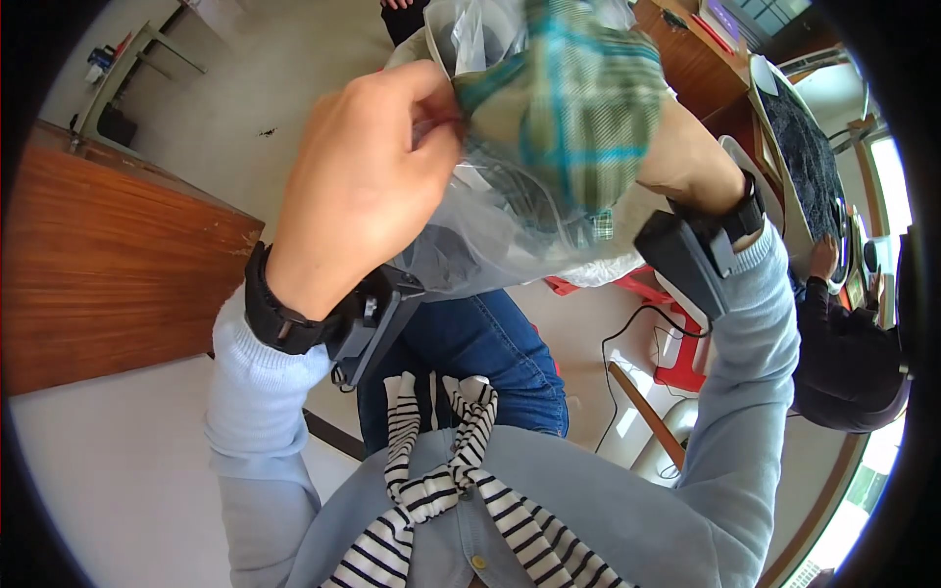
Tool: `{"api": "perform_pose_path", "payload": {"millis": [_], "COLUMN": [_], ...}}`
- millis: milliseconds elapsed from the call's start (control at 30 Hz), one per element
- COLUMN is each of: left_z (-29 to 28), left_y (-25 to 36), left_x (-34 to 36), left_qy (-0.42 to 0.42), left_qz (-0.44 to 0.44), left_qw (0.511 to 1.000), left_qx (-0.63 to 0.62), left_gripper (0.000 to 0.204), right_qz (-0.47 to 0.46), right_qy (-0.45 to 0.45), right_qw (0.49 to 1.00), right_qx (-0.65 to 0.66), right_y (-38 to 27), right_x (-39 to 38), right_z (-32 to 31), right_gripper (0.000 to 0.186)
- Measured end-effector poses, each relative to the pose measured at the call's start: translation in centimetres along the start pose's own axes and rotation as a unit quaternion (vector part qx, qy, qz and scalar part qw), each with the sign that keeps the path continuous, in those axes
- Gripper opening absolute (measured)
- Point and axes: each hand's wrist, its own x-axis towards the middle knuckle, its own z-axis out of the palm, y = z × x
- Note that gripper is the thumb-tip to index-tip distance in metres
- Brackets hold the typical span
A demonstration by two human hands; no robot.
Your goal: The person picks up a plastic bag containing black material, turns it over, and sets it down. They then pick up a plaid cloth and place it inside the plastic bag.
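My left hand (368, 176) is closed in a pinch at the left edge of a green plaid cloth (598, 118) with bright blue stripes. The cloth is raised and slightly blurred. My right hand (691, 147) reaches up behind the cloth's right side; the fabric covers its fingers, so their grip is hidden. Below the cloth lies a clear plastic bag (470, 240), bulging over my lap, with more plaid fabric (602, 225) showing at its right part.
A brown wooden panel (118, 274) stands at my left. Red stool parts (681, 363) and a black cable (610, 367) are below right. Another person in dark clothing (848, 358) sits at far right, beside a dark-topped table (799, 132). A white container (475, 34) is beyond the cloth.
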Motion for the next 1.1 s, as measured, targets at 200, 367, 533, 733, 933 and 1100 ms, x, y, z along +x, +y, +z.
{"api": "perform_pose_path", "payload": {"millis": [200, 367, 533, 733, 933, 1100], "left_z": [0.7, -0.5, -0.5, -0.2, -0.8, -0.9], "left_y": [-0.8, -0.4, 0.1, -0.8, -1.2, -1.1], "left_x": [0.6, -0.2, -0.6, -0.6, -0.9, -0.8], "left_qy": [0.025, -0.072, -0.076, -0.067, -0.068, -0.091], "left_qz": [0.091, 0.008, 0.005, 0.041, 0.011, 0.0], "left_qw": [0.995, 0.997, 0.997, 0.997, 0.996, 0.995], "left_qx": [0.006, 0.006, -0.018, -0.006, -0.054, -0.043], "left_gripper": [0.006, 0.007, 0.007, 0.004, 0.005, 0.007], "right_qz": [-0.09, 0.025, 0.134, 0.207, 0.199, 0.183], "right_qy": [-0.125, -0.158, -0.172, -0.177, -0.182, -0.172], "right_qw": [0.951, 0.973, 0.975, 0.96, 0.962, 0.965], "right_qx": [-0.267, -0.164, -0.03, 0.058, 0.033, 0.074], "right_y": [0.0, -1.4, -2.0, -1.8, -0.4, 0.8], "right_x": [1.9, 1.4, 1.2, 2.2, 1.1, 0.2], "right_z": [0.4, 0.1, -0.3, 1.0, 0.8, 0.7], "right_gripper": [0.046, 0.047, 0.036, 0.037, 0.046, 0.058]}}
